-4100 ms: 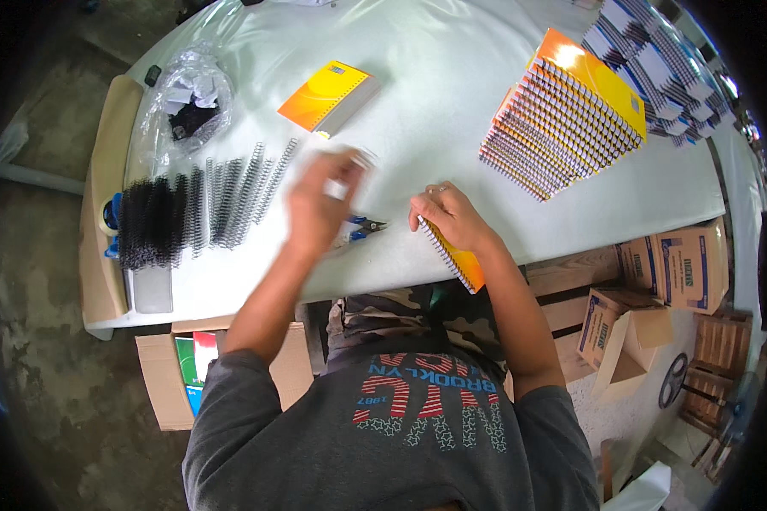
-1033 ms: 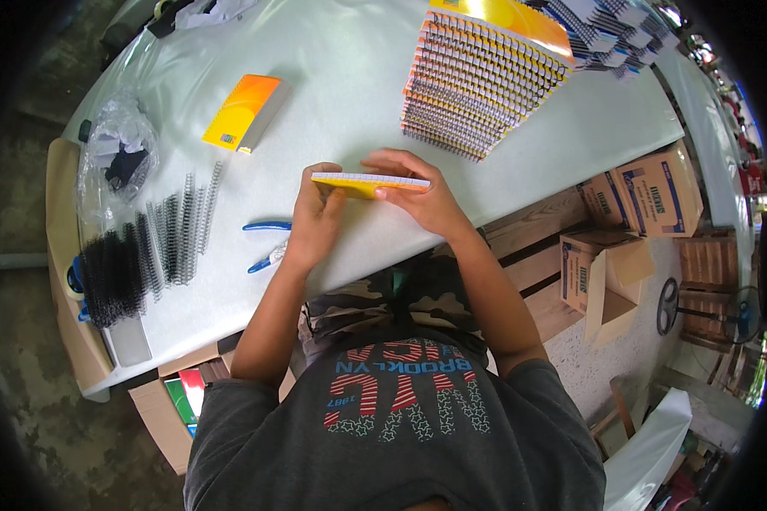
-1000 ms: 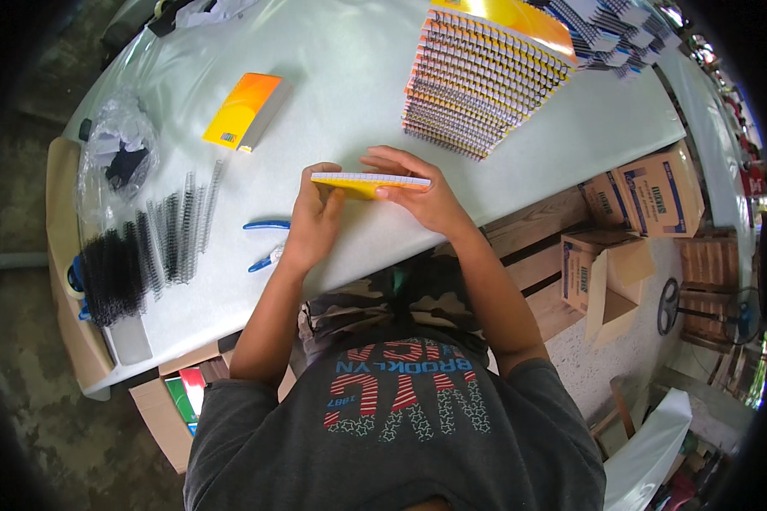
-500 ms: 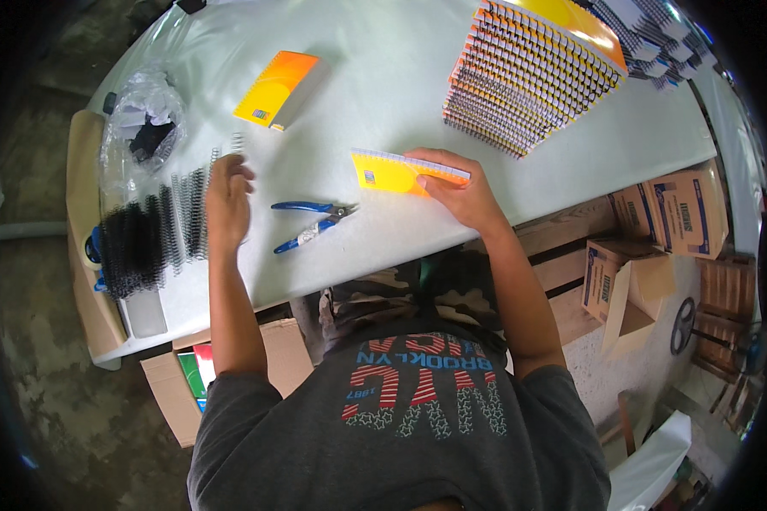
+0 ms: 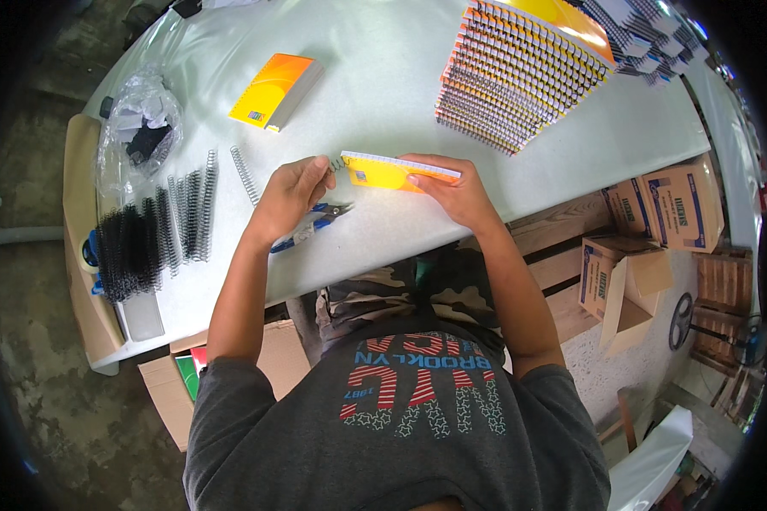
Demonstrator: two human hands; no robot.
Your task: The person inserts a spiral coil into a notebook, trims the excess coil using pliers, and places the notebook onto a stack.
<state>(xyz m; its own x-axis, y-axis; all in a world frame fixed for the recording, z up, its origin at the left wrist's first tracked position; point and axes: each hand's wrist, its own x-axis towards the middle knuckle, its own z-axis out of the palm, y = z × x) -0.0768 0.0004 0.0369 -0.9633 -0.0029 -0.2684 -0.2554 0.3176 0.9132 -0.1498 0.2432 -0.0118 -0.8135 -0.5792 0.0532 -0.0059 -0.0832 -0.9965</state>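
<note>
My right hand point(image 5: 452, 189) is closed on the right end of a small yellow-orange notebook point(image 5: 382, 173), its punched edge turned up and away from me. A dark spiral binding coil point(image 5: 336, 164) sticks out of my left hand point(image 5: 296, 194), whose fingers pinch it; its tip is at the notebook's left end. Whether it has entered the holes I cannot tell. Blue-handled cutting pliers point(image 5: 322, 220) lie on the table, partly hidden behind my left hand. A single loose coil point(image 5: 244, 175) lies left of that hand, near a row of several dark coils point(image 5: 149, 238).
A stack of yellow-orange notebooks point(image 5: 268, 92) lies beyond my left hand. Spiral-bound notebooks point(image 5: 524, 81) are piled high at the far right. A clear plastic bag point(image 5: 145, 128) sits at the left. Cardboard boxes point(image 5: 626, 285) stand below the table's right edge.
My left hand has come right from the row of coils, carrying one coil to the notebook's left end. My right hand still holds the notebook, shifted slightly left.
</note>
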